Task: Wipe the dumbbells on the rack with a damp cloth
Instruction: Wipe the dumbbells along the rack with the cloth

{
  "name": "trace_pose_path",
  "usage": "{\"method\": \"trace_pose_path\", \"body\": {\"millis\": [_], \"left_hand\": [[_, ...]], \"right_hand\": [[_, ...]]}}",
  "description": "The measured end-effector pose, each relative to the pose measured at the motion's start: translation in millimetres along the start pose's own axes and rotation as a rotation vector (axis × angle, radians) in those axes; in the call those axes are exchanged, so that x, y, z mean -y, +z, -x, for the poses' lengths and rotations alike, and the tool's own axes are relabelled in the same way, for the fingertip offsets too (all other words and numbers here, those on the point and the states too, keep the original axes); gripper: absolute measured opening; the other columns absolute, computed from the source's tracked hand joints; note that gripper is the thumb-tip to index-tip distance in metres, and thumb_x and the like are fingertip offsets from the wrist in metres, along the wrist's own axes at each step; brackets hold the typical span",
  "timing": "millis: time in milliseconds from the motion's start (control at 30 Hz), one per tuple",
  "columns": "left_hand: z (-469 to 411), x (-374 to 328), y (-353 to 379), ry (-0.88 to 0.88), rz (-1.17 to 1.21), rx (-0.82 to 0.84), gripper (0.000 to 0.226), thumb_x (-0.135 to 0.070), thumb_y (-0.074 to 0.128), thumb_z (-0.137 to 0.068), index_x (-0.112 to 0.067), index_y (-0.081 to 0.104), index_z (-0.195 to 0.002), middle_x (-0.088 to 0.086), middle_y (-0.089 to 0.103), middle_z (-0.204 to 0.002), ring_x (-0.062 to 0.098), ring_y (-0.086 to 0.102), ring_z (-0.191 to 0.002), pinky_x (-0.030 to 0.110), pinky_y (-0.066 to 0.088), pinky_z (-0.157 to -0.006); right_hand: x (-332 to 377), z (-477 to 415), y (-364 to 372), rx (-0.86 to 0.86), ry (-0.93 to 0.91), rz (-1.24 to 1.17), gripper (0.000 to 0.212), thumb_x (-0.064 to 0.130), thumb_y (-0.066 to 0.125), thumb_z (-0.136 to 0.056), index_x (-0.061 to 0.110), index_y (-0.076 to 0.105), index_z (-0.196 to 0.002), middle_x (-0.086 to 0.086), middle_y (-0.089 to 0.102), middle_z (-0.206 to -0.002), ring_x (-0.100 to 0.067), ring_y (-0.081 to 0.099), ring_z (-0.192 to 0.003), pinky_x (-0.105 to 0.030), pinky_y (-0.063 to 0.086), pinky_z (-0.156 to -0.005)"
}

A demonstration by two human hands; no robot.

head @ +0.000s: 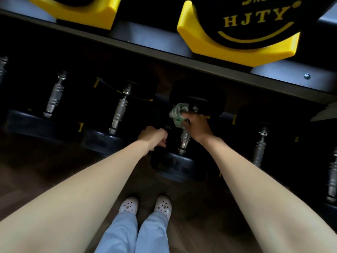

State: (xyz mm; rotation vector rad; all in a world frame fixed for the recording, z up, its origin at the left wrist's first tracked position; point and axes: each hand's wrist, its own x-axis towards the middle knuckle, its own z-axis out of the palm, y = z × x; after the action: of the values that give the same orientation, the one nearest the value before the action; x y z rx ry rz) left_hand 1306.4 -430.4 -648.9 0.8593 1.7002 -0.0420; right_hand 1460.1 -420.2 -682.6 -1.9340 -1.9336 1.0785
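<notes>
A black dumbbell with a ribbed steel handle [184,141] lies on the dark lower shelf of the rack, its near head [175,167] toward me. My right hand [197,125] grips a green and white cloth [177,114] bunched against the upper part of that handle, just below the far head [197,95]. My left hand [154,136] has its fingers curled over a dark object at the left edge of the near head; what it holds is lost in shadow.
Other dumbbells lie alongside on the lower shelf, with handles at left [119,110], [54,95] and right [259,145]. An upper rack rail [164,46] carries yellow cradles and a black HJTY dumbbell head [255,21]. My feet in white clogs [145,207] stand on dark wooden floor.
</notes>
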Motion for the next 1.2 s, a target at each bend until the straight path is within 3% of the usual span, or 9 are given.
{"method": "trace_pose_path", "body": {"millis": [267, 500, 600, 700, 833, 933, 1067, 1133, 1200], "left_hand": [[6, 1, -6, 0.016, 0.059, 0.062, 0.028, -0.013, 0.048, -0.089, -0.002, 0.062, -0.111, 0.009, 0.069, -0.091, 0.006, 0.055, -0.073, 0.032, 0.044, -0.084], [6, 6, -7, -0.006, 0.108, 0.067, 0.033, -0.008, 0.044, -0.092, -0.001, 0.056, -0.122, 0.012, 0.069, -0.103, 0.004, 0.056, -0.073, 0.029, 0.044, -0.082], [9, 7, -8, -0.020, 0.137, 0.071, 0.029, -0.006, 0.043, -0.092, 0.000, 0.062, -0.114, 0.011, 0.070, -0.097, 0.010, 0.062, -0.082, 0.030, 0.044, -0.084], [11, 6, -12, -0.020, 0.149, 0.090, 0.025, -0.003, 0.041, -0.090, -0.002, 0.065, -0.094, 0.013, 0.070, -0.091, 0.022, 0.061, -0.105, 0.034, 0.044, -0.089], [17, 0, -11, -0.030, 0.105, 0.094, 0.024, 0.000, 0.039, -0.089, -0.003, 0.063, -0.085, 0.017, 0.069, -0.094, 0.023, 0.058, -0.108, 0.034, 0.042, -0.088], [23, -9, -6, -0.023, 0.034, 0.089, 0.024, -0.003, 0.042, -0.091, -0.001, 0.063, -0.102, 0.018, 0.069, -0.102, 0.022, 0.052, -0.104, 0.031, 0.042, -0.083], [28, -23, 8, 0.086, 0.069, 0.095, 0.025, 0.003, 0.045, -0.089, 0.004, 0.063, -0.107, 0.013, 0.067, -0.088, 0.022, 0.059, -0.092, 0.015, 0.044, -0.059], [31, -31, 15, 0.131, 0.149, 0.109, 0.024, 0.005, 0.044, -0.089, -0.001, 0.063, -0.102, 0.010, 0.065, -0.089, 0.022, 0.061, -0.092, 0.015, 0.047, -0.064], [33, -37, 21, 0.100, 0.276, 0.202, 0.021, -0.006, 0.040, -0.095, -0.008, 0.060, -0.101, 0.011, 0.064, -0.099, 0.024, 0.060, -0.096, 0.029, 0.049, -0.079]], "right_hand": [[20, -14, 9, 0.513, -0.133, 0.524, 0.048, 0.006, 0.041, -0.095, 0.020, 0.040, -0.140, -0.009, 0.041, -0.144, -0.027, 0.042, -0.131, -0.030, 0.035, -0.102], [31, -18, -5, 0.719, 0.012, 0.450, 0.062, -0.002, 0.040, -0.091, 0.024, 0.029, -0.147, -0.009, 0.032, -0.150, -0.025, 0.035, -0.135, -0.024, 0.036, -0.098], [23, -8, -12, 0.738, 0.107, 0.255, 0.060, -0.004, 0.038, -0.091, 0.021, 0.033, -0.145, -0.007, 0.032, -0.150, -0.022, 0.033, -0.136, -0.023, 0.033, -0.102], [7, 3, -20, 0.717, 0.197, 0.076, 0.055, 0.002, 0.049, -0.090, 0.023, 0.043, -0.140, -0.005, 0.040, -0.146, -0.020, 0.040, -0.131, -0.025, 0.036, -0.104], [-18, 29, -52, 0.545, 0.327, -0.054, 0.044, -0.004, 0.051, -0.089, 0.011, 0.053, -0.130, -0.008, 0.056, -0.128, -0.024, 0.054, -0.117, -0.022, 0.045, -0.080], [-37, 52, -73, 0.324, 0.512, -0.506, 0.042, -0.009, 0.047, -0.089, 0.008, 0.054, -0.127, -0.016, 0.060, -0.124, -0.029, 0.057, -0.115, -0.036, 0.047, -0.091], [-39, 75, -77, 0.190, 0.664, -1.225, 0.039, -0.007, 0.037, -0.094, 0.005, 0.047, -0.130, -0.014, 0.062, -0.113, -0.025, 0.062, -0.100, -0.038, 0.053, -0.079], [-36, 83, -73, 0.193, 0.683, -1.517, 0.043, -0.009, 0.047, -0.087, 0.003, 0.047, -0.128, -0.016, 0.063, -0.109, -0.026, 0.066, -0.090, -0.039, 0.057, -0.073], [-34, 90, -65, 0.238, 0.657, -1.717, 0.066, -0.011, 0.074, -0.059, -0.004, 0.052, -0.121, -0.025, 0.063, -0.112, -0.034, 0.068, -0.092, -0.046, 0.058, -0.070]]}}
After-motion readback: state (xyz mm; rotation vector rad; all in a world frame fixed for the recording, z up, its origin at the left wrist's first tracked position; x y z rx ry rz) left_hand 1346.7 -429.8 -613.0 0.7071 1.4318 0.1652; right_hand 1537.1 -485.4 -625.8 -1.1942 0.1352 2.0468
